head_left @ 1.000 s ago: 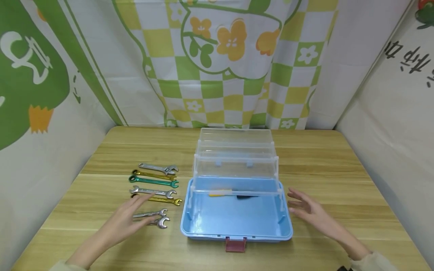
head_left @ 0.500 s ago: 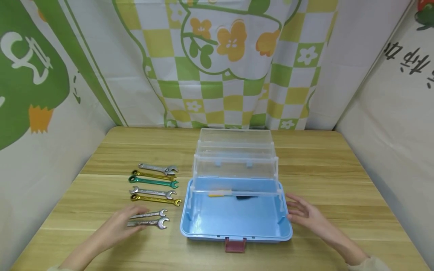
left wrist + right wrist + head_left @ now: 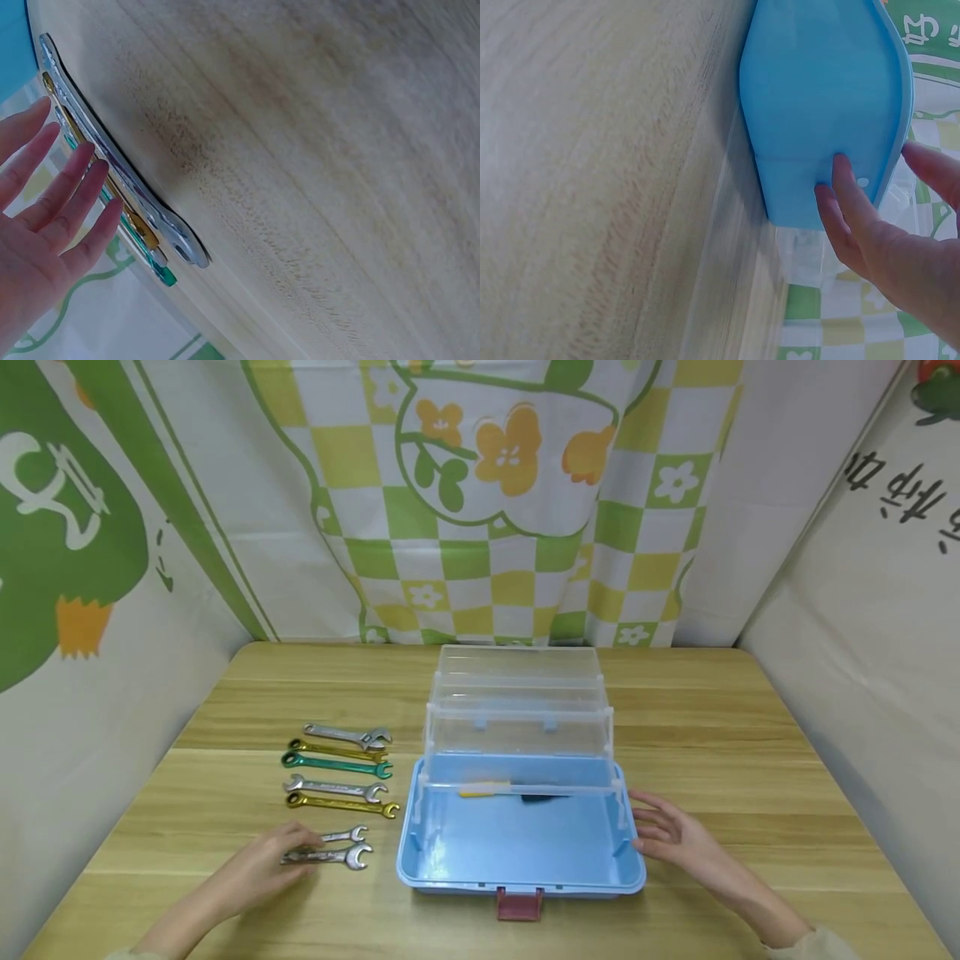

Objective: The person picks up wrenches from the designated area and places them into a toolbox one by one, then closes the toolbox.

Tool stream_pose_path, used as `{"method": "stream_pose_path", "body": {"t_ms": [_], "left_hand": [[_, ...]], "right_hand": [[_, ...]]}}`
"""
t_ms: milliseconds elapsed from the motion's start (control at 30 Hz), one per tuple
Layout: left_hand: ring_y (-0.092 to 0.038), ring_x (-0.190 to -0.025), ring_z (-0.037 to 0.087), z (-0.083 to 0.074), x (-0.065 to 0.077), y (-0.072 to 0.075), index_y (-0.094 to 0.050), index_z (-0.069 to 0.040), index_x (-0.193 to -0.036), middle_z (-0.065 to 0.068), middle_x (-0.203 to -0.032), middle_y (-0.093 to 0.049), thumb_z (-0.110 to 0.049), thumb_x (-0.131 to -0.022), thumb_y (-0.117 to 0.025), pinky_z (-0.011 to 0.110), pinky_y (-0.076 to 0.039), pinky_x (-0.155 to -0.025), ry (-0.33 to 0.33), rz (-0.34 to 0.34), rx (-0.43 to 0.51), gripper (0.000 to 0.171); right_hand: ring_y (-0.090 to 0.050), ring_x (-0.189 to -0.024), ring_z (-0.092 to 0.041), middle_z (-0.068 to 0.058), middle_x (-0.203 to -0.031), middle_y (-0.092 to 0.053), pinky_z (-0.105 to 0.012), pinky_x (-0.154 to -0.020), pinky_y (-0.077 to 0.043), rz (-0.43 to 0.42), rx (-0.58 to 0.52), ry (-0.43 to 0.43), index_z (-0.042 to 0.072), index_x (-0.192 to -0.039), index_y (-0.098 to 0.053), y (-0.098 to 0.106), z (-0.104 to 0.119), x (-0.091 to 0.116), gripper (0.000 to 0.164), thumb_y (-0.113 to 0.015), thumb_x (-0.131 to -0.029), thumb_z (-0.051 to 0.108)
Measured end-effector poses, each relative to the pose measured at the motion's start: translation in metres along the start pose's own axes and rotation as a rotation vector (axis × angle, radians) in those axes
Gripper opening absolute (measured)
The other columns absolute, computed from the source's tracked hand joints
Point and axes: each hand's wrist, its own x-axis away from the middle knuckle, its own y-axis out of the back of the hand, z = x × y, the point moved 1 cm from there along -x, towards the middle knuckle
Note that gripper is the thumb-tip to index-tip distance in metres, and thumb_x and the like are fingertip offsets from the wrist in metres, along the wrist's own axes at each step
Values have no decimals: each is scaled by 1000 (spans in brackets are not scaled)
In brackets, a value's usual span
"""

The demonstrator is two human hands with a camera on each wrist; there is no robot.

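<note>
My left hand reaches over the handle ends of two silver wrenches; fingers hover over the smaller wrench, thumb beside the larger open-end wrench. In the left wrist view the fingers of my left hand stay spread, with a silver wrench beyond the fingertips. My right hand is at the right side of an opened blue toolbox. In the right wrist view, two fingertips touch the box wall and the thumb is at its rim.
Behind my left hand lie a gold wrench, a silver one, a green ratchet wrench, another gold one and an adjustable wrench. Clear trays stand raised above the box. A yellow-handled tool lies inside it.
My left hand has drawn back and come down around the two nearest wrenches, its fingers bending inward. The right hand has moved slightly left to the toolbox wall.
</note>
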Motion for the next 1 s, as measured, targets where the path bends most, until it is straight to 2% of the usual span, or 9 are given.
{"method": "stream_pose_path", "body": {"t_ms": [167,633,900,1000], "left_hand": [[-58,-78,14,2,-1,-2,-65,-10,-89,-4,-87,-60,-8,-69,-70,32,-50,-68,14,38,12,22],[-53,-73,11,4,-8,-7,-64,-13,-85,-7,-82,-49,-5,-67,-71,28,-48,-64,55,88,-7,22],[-41,-67,4,7,-14,-7,-59,-15,-82,-6,-76,-43,-2,-69,-70,22,-40,-56,91,155,46,21],[-40,-67,5,8,-16,-7,-58,-14,-81,-6,-76,-42,0,-69,-69,22,-38,-55,72,169,74,21]], "right_hand": [[-39,-115,-44,-36,-131,-29,-29,-86,-45,2,-2,-10,-5,-137,-16,0,0,0,65,-54,-87,10],[-39,-115,-43,-34,-131,-30,-33,-87,-44,-10,-11,-42,-3,-138,-16,0,0,1,66,-55,-87,12],[-38,-116,-44,-35,-131,-28,-32,-87,-44,-3,-13,-36,-4,-138,-15,0,-1,1,66,-55,-87,11],[-38,-115,-45,-36,-131,-28,-30,-86,-45,-5,-17,-29,-4,-137,-15,0,-1,1,65,-54,-87,10]]}}
